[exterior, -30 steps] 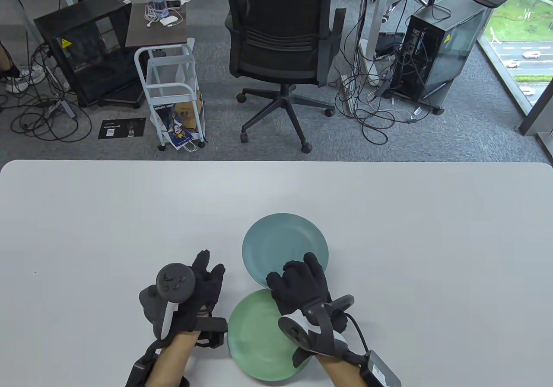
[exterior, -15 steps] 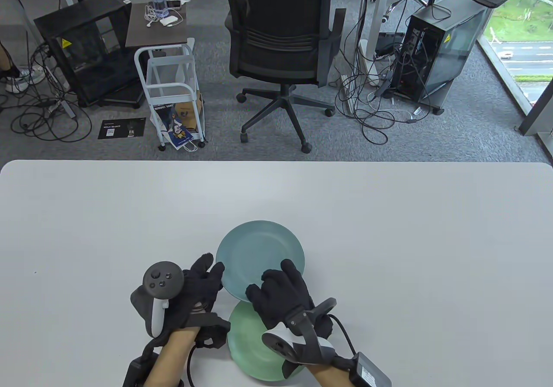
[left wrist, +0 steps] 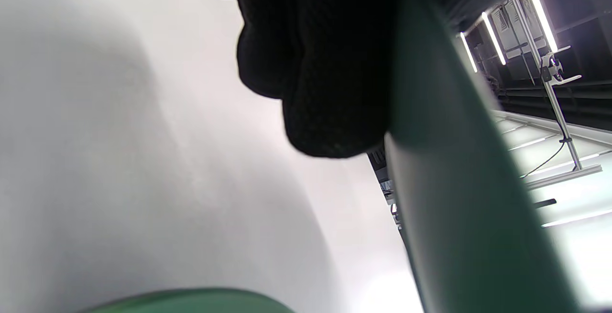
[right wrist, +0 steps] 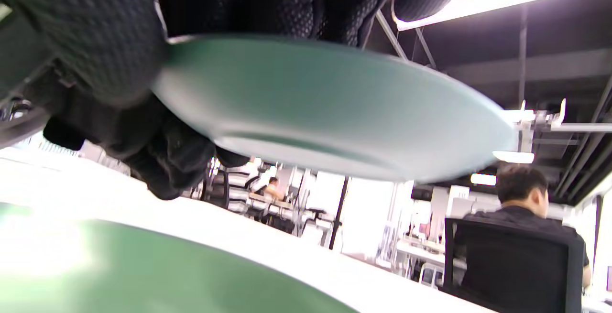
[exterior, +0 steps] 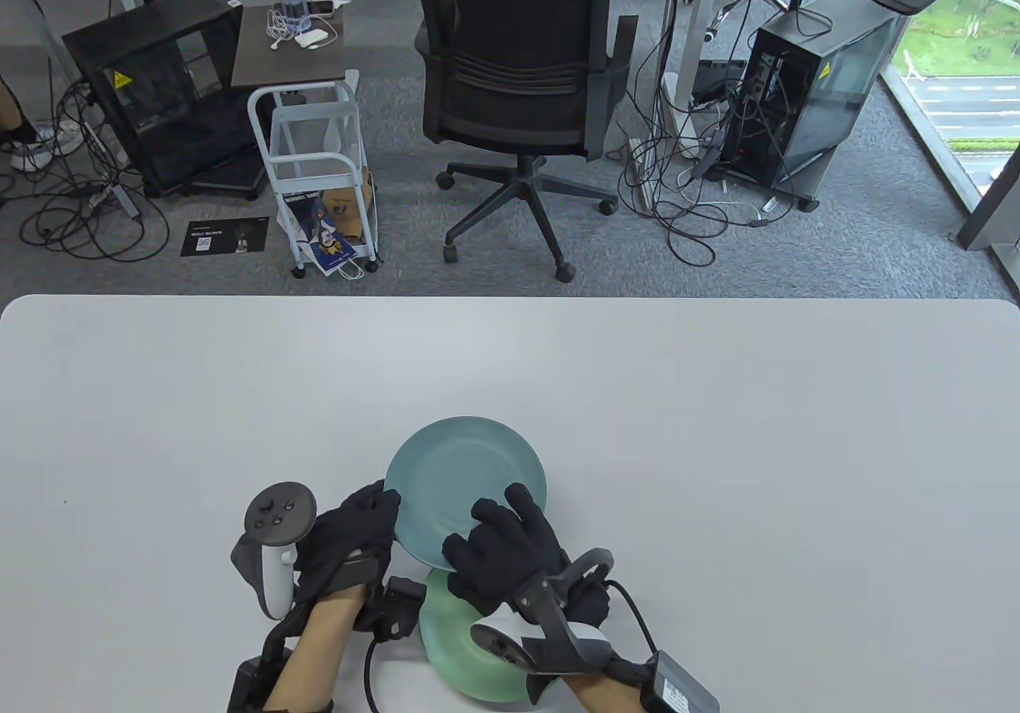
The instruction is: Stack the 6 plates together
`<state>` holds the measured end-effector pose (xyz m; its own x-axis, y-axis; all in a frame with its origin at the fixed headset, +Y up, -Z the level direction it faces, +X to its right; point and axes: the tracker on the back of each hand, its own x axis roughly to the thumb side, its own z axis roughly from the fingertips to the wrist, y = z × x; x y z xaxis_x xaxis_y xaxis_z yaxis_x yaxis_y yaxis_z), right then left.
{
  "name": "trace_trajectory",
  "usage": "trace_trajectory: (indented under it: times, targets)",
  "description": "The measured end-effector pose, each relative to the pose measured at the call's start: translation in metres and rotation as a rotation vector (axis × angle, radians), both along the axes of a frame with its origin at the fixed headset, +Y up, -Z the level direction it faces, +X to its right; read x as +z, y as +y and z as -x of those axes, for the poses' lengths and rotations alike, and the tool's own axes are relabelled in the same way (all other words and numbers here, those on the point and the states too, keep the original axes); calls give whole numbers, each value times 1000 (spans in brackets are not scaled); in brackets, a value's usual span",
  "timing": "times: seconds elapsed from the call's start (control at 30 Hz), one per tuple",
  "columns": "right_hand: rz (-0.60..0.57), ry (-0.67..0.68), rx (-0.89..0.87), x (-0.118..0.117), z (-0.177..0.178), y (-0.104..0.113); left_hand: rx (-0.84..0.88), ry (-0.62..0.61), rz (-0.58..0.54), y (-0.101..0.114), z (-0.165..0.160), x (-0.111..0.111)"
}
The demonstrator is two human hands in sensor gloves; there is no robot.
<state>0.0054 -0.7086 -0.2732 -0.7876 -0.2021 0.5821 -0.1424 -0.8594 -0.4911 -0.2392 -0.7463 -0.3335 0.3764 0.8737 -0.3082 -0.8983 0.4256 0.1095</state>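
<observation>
Near the tabletop's [exterior: 717, 394] front edge, a little left of its middle, the blue-green plate [exterior: 466, 482] is off the surface, carried in two grips at once. The right hand [exterior: 510, 558] pinches its near rim, fingers over the top and thumb beneath, as the right wrist view shows from below. The left hand [exterior: 351, 538] touches the plate's left rim, though how firmly it grips I cannot tell. The green plate [exterior: 446, 649] lies flat on the tabletop directly toward the front edge from the carried one, whose near rim overlaps the green plate's far rim from above; the right wrist view shows clear air between them. A round plate has no long axis, so what matters is the offset: the carried plate's centre sits farther from the front edge than the green plate's. By my judgement, the coming move is a short draw toward the person and then a level descent, with the right hand nearer. Only two plates are in view.
</observation>
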Motion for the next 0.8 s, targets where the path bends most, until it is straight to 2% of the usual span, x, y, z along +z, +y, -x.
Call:
trace_trajectory:
  times: [0.1,0.17,0.33,0.5,0.8]
  targets:
    - [34,33,-57,-4,-11,3,-6,-6,9,-2,2,-1]
    - [11,36,-108,-5,-20,6,-13,-12,16,-4,3,-3]
    - [-87,-56,-146,-10,-40,9,-40,-59,33,-6,2,-6]
    - [-102,-117,-169,-15,-58,11,-93,-162,20,-3,-3,-9]
    - [-77,-194,-219,-23,-80,9,-129,-277,24,-1,-15,-9]
